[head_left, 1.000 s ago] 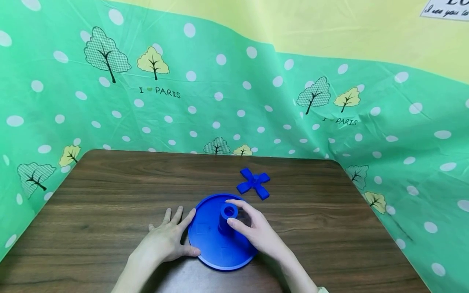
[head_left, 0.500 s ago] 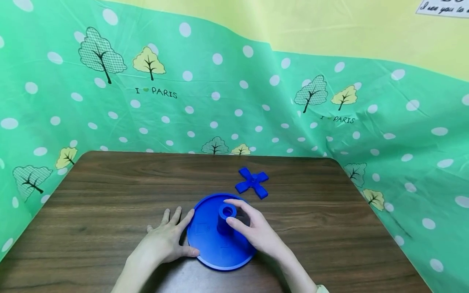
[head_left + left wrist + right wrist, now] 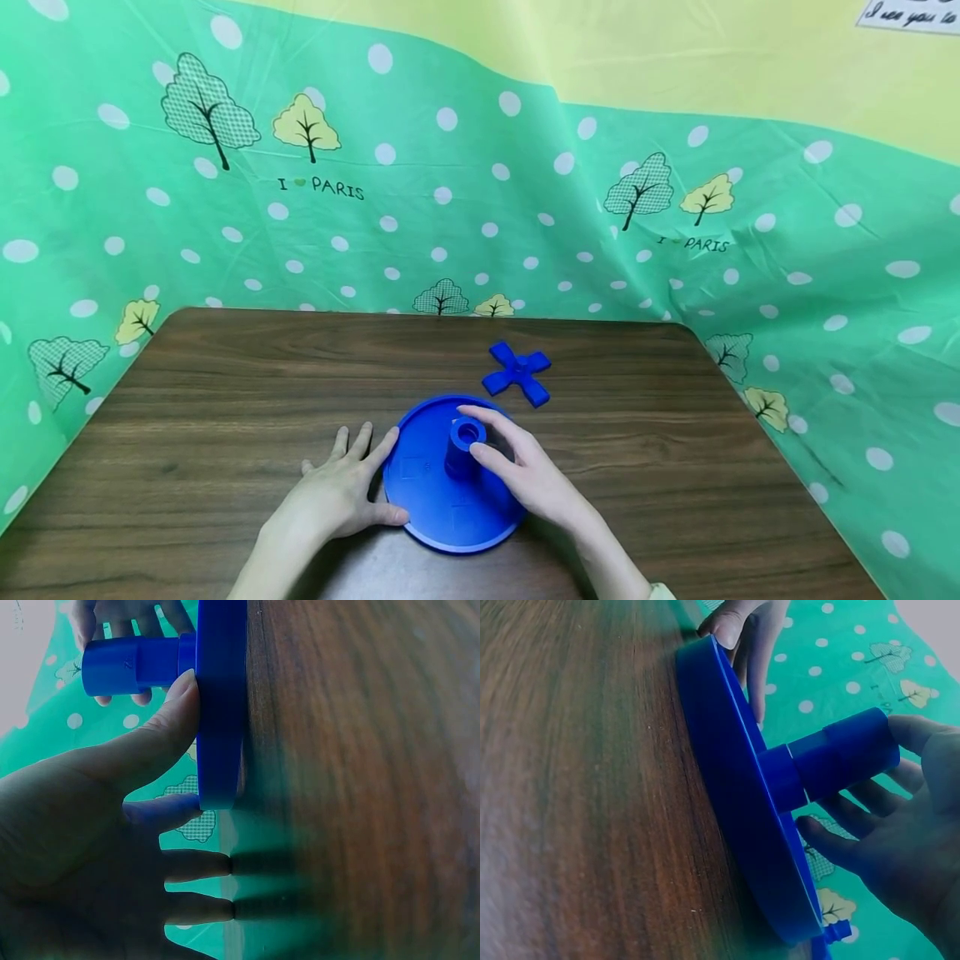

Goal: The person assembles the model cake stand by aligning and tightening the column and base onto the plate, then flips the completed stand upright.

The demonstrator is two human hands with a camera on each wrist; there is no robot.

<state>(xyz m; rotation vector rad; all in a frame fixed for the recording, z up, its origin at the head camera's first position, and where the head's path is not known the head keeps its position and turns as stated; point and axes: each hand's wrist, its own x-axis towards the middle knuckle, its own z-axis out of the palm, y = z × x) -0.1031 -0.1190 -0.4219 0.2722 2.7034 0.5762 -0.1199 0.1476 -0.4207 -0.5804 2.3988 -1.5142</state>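
A round blue disc (image 3: 450, 521) with a raised rim lies on the wooden table. From its middle a blue tube (image 3: 461, 458) stands upright, its top opening facing up. My right hand (image 3: 536, 475) holds the tube near its top between thumb and fingers. In the right wrist view, a thin seam shows between the tube (image 3: 847, 754) and the short collar (image 3: 782, 778) on the disc. My left hand (image 3: 337, 492) is spread at the disc's left side, thumb on the rim and index fingertip against the edge. Its other fingertips rest on the table in the left wrist view.
Behind the disc, slightly right, a blue four-armed cross piece (image 3: 517, 373) lies on the wooden table (image 3: 247, 400). A green polka-dot curtain (image 3: 420, 175) with printed trees hangs along the table's back and sides.
The head view has shifted slightly. My right thumb and the tube's top have moved a little to the right over the last half second. The left hand keeps its place on the disc.
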